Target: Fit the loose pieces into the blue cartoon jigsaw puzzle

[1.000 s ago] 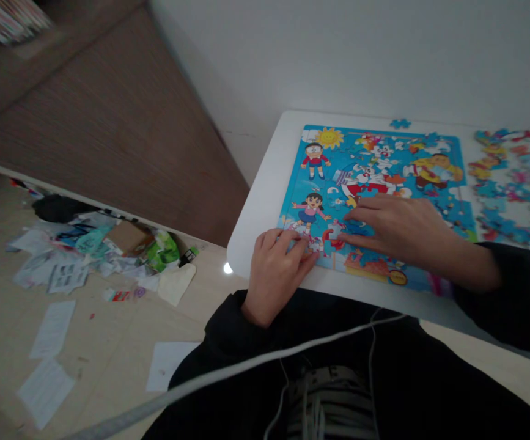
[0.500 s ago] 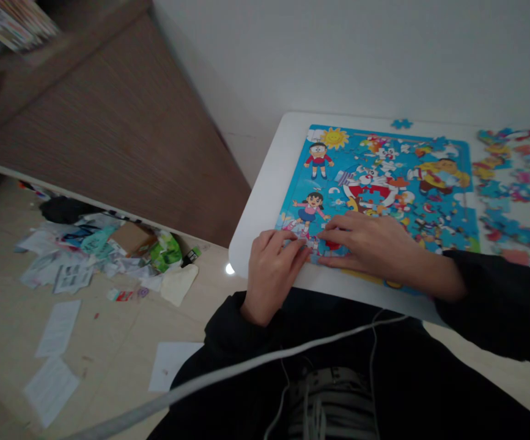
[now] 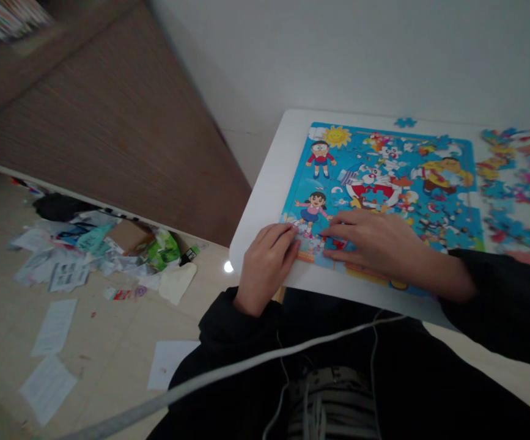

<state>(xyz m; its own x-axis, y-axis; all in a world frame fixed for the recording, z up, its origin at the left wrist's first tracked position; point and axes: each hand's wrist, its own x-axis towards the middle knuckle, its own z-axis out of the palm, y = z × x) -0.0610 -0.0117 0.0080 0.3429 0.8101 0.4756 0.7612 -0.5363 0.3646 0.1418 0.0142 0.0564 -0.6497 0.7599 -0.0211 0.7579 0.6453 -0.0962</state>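
Note:
A colourful cartoon jigsaw puzzle board (image 3: pixel 384 177) lies on a white table (image 3: pixel 269 183). My left hand (image 3: pixel 265 266) rests at the board's near left corner, fingers stretched flat on the pieces. My right hand (image 3: pixel 375 241) lies flat beside it on the lower left part of the picture, fingers extended and pressing down near a red piece (image 3: pixel 335 244). Neither hand lifts anything. The near edge of the board is partly hidden under my right wrist and black sleeve.
Several loose puzzle pieces (image 3: pixel 516 183) are spread on the table to the right, and one blue piece (image 3: pixel 404 122) lies behind the board. Scattered papers and rubbish (image 3: pixel 109 250) cover the floor at left beside a brown cabinet (image 3: pixel 85 122). A white cable (image 3: pixel 269 360) crosses my lap.
My right hand slid left and nearer along the board to meet the left hand. The left hand shifted slightly and its fingers flattened.

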